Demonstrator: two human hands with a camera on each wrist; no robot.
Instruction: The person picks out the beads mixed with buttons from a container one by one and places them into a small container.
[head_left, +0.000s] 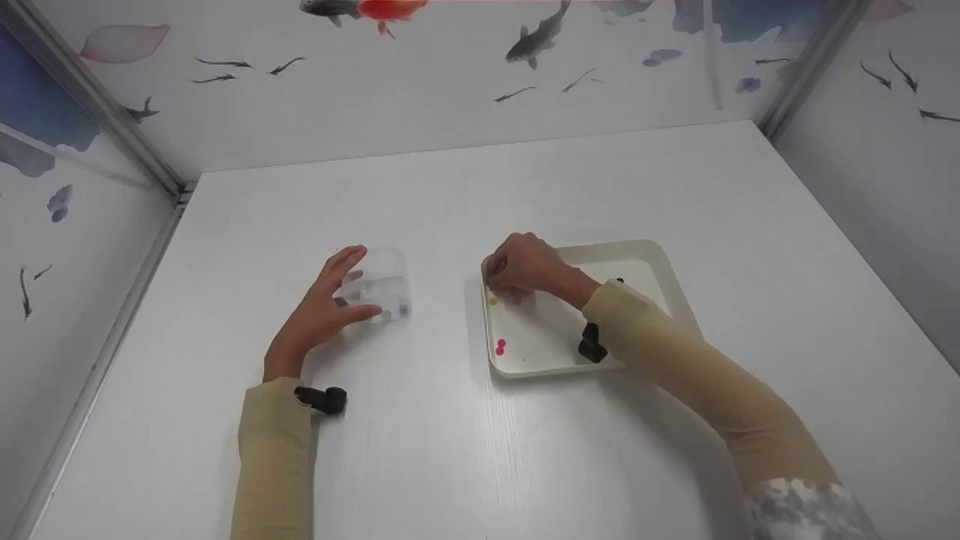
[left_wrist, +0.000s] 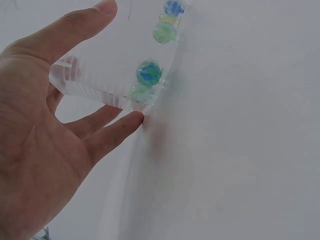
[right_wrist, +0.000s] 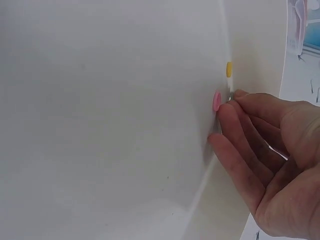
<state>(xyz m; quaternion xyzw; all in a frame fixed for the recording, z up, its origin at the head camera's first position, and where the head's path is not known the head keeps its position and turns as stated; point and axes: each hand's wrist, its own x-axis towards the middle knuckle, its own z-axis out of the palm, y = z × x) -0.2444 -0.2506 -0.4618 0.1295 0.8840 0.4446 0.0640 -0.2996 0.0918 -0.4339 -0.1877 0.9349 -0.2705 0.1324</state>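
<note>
My left hand [head_left: 319,311] grips a clear plastic box [head_left: 386,289], fingers and thumb on opposite sides of it. Several glassy marbles with blue, green and yellow swirls, among them a blue-green marble [left_wrist: 149,73], lie inside along one side of the box. Over the left wall of a white tray [head_left: 577,367], my right hand [head_left: 525,264] pinches a small shiny thing [right_wrist: 230,96] between thumb and forefinger; the fingers mostly hide it. Beside those fingertips stands a pink disc [right_wrist: 217,101], and a yellow disc [right_wrist: 229,69] leans near the tray wall.
Two pink discs [head_left: 500,346] lie in the tray's near left corner. Both objects stand on a white table [head_left: 450,450], the box left of the tray. White panels with painted fish [head_left: 538,37] enclose the back and sides.
</note>
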